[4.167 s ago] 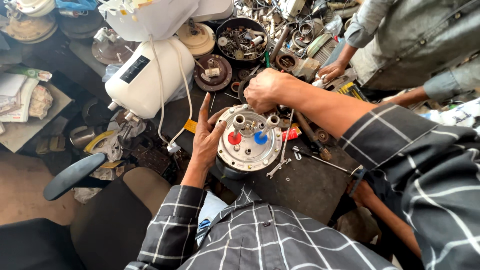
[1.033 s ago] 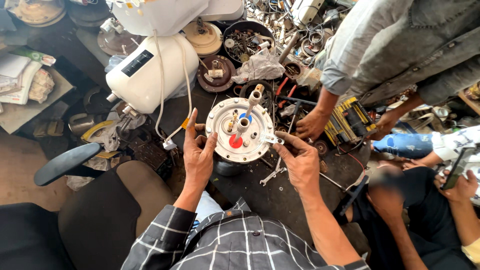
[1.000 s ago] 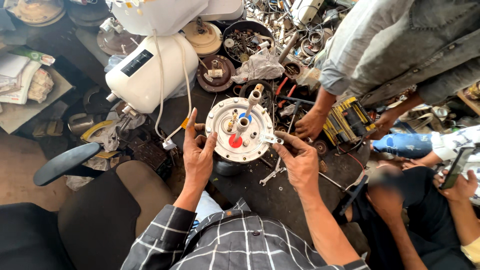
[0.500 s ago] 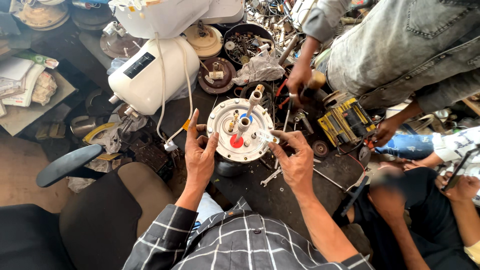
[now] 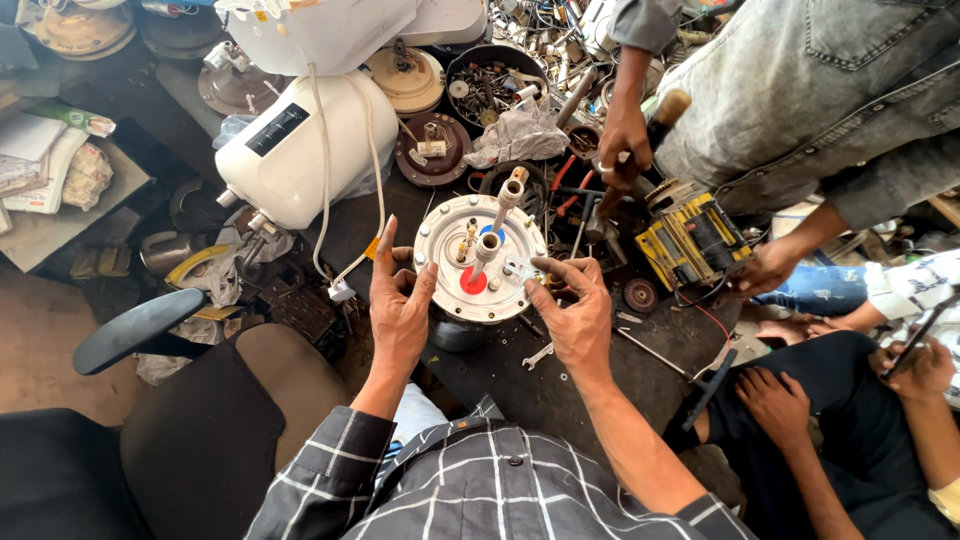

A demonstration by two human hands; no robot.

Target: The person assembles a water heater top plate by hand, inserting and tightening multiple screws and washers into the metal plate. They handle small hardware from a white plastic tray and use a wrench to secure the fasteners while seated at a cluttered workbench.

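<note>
A round metal heater plate [image 5: 452, 290] with two upright white tubes, a red cap and a blue cap stands on the dark workbench [image 5: 500, 375] in front of me. My left hand [image 5: 398, 300] rests against the plate's left rim, fingers spread and pointing up. My right hand [image 5: 575, 310] holds the plate's right rim, with the fingertips pinching a small metal piece at the edge. A small spanner [image 5: 538, 355] lies on the bench just below the plate.
A white water heater tank [image 5: 295, 150] with a cord lies at the upper left. A person in a denim shirt stands at the upper right, one hand [image 5: 625, 135] on a wooden-handled tool. A yellow meter [image 5: 690, 240] and bowls of parts crowd the bench. Another person sits at the right. A dark chair [image 5: 200, 410] is at my left.
My right hand came off the top of the plate and now grips its right rim. The standing person's hand moved from the bench up to a wooden-handled tool.
</note>
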